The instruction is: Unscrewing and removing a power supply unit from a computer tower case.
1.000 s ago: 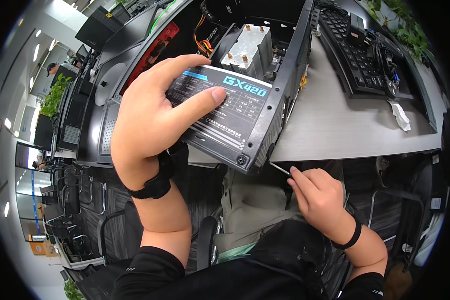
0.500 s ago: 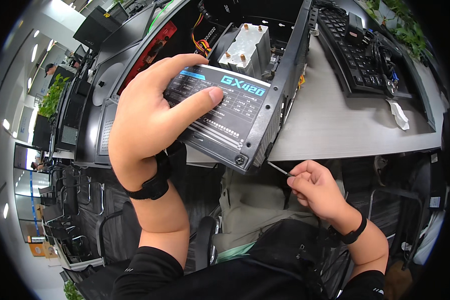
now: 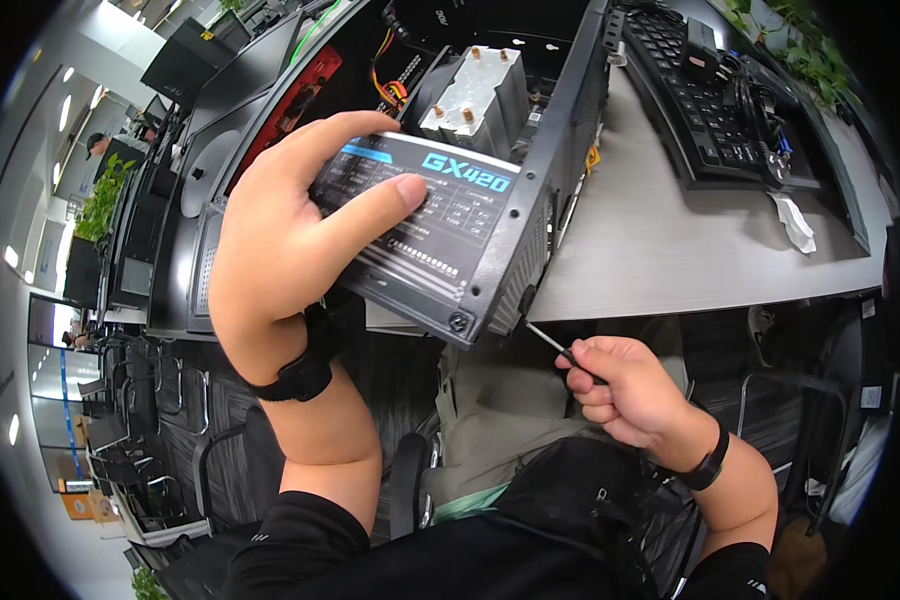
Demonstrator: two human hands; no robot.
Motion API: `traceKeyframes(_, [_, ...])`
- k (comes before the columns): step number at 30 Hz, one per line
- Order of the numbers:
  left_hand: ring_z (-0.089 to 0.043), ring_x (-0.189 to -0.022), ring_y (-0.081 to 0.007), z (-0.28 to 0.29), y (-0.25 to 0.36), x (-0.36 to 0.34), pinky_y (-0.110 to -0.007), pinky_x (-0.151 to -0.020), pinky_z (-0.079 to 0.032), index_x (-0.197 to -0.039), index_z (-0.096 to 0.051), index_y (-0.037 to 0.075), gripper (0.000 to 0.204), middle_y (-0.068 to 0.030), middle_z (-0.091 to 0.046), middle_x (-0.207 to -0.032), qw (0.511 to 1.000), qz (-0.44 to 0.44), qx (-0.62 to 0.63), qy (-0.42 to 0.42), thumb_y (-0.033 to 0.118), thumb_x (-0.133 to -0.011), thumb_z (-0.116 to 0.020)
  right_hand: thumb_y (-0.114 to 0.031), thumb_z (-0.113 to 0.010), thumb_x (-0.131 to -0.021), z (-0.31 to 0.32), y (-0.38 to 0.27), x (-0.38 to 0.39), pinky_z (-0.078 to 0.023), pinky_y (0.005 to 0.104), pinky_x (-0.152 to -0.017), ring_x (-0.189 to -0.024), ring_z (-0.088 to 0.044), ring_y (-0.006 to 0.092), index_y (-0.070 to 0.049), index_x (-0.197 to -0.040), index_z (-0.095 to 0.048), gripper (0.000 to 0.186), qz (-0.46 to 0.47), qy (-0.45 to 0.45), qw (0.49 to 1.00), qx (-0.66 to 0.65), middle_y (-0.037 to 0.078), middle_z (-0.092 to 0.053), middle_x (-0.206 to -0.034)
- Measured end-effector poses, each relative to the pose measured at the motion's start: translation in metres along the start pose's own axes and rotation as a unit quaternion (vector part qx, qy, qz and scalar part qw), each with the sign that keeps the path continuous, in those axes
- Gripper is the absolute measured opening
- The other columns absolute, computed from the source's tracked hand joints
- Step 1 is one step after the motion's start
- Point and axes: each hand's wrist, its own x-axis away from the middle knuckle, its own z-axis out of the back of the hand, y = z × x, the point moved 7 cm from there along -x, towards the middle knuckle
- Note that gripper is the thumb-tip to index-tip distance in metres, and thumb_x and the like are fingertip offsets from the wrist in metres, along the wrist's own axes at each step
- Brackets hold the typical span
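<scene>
My left hand (image 3: 280, 220) is wrapped round a black power supply unit (image 3: 440, 245), thumb across its labelled face and fingers over the far edge. The unit sits tilted at the near end of an open black computer case (image 3: 555, 110). Behind it inside the case stands a silver finned CPU cooler (image 3: 482, 92) with copper-coloured tips. My right hand (image 3: 625, 390) closes round the dark handle of a thin screwdriver (image 3: 548, 338). Its shaft points up and left, and the tip is at the unit's near lower corner; whether it sits in a screw cannot be made out.
Right of the case, a black keyboard (image 3: 685, 100) lies on the grey desk (image 3: 660, 250) under coiled black cables, near a crumpled white tissue (image 3: 794, 222). The desk edge runs just beyond my lap. Chairs and monitors stand to the left.
The power supply and case have shifted slightly left in view. My right fingers have changed from a fingertip pinch to a fuller grip on the screwdriver handle.
</scene>
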Motion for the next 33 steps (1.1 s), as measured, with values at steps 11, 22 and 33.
traceKeyframes(11, [-0.072,-0.09,-0.0242,-0.001,0.001,0.0,-0.034,-0.086,-0.053,-0.121,-0.074,0.002,0.053,-0.0141,-0.076,-0.099,1.0,0.001,0.003,-0.004,0.037,-0.081,-0.081,-0.004,-0.078,-0.089,-0.039,-0.028,0.038,-0.053,0.0348,-0.059,-0.072,-0.065,0.0221,0.003,-0.11,-0.069,0.023,0.579,0.119,0.506,0.629,0.009,-0.066,-0.083])
traceKeyframes(22, [-0.072,-0.092,-0.025,-0.001,0.001,-0.001,-0.034,-0.087,-0.053,-0.12,-0.074,0.001,0.052,-0.0154,-0.076,-0.102,1.0,-0.004,0.003,-0.006,0.036,-0.082,-0.08,-0.011,-0.063,-0.105,0.003,-0.005,-0.004,-0.028,0.0211,-0.047,-0.054,-0.038,0.0023,0.007,-0.107,-0.069,0.019,0.006,-0.01,1.0,0.027,0.004,-0.063,-0.08])
traceKeyframes(33, [-0.071,-0.093,-0.0237,-0.001,0.002,0.001,-0.034,-0.088,-0.053,-0.12,-0.074,0.0,0.051,-0.0154,-0.075,-0.101,1.0,-0.003,0.009,-0.007,0.034,-0.083,-0.08,-0.001,-0.078,-0.088,-0.042,-0.033,0.046,-0.052,0.0366,-0.06,-0.069,-0.062,0.0227,0.005,-0.108,-0.07,0.022,0.571,0.118,0.497,0.643,0.01,-0.064,-0.081])
